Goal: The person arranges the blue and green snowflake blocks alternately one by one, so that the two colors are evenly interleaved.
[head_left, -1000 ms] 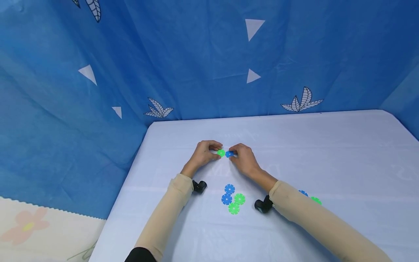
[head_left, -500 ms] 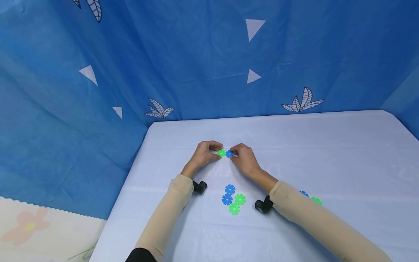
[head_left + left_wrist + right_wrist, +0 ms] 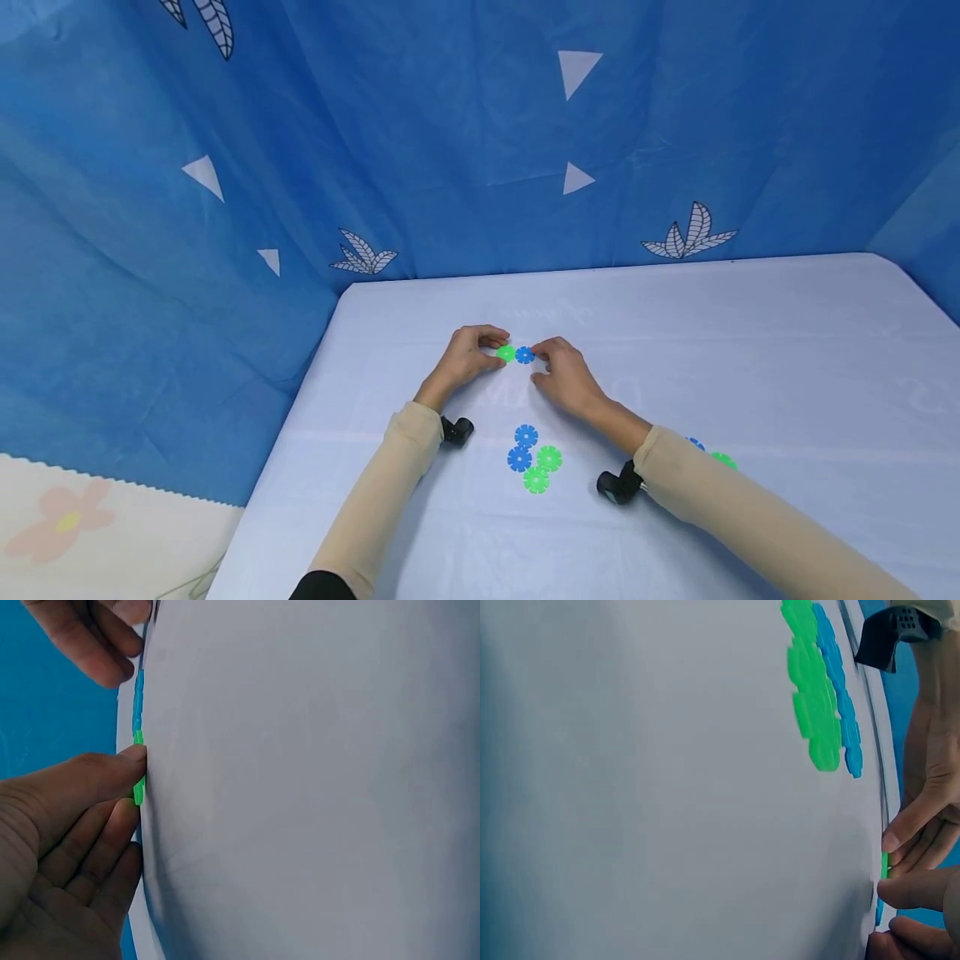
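Apparently the step in hand is setting two notched discs edge to edge, and it looks nearly done. The left hand (image 3: 465, 357) pinches the green disc (image 3: 506, 354) at its outer side, thumb against fingers, while the blue disc (image 3: 525, 355) sits directly between that disc and the right hand (image 3: 566, 373), its rim meeting the green one. Whether the notches are truly slotted together I cannot tell; the left wrist view shows the two only edge-on, in line. The right hand grasps nothing — its thumb and forefinger stand apart, the forefinger at or just beside the blue rim, contact uncertain. Closer to the body than both hands, between the forearms, lie a blue pair (image 3: 519, 458) and a green pair (image 3: 550, 458); beyond the right sleeve (image 3: 720, 492), a half-hidden blue disc (image 3: 695, 442) and a half-hidden green disc (image 3: 723, 460) peep out. As I judge it, the next move calls for the left hand to keep the green disc steady until the join is sure, then let go gently — a sideways drag could pull the two apart.
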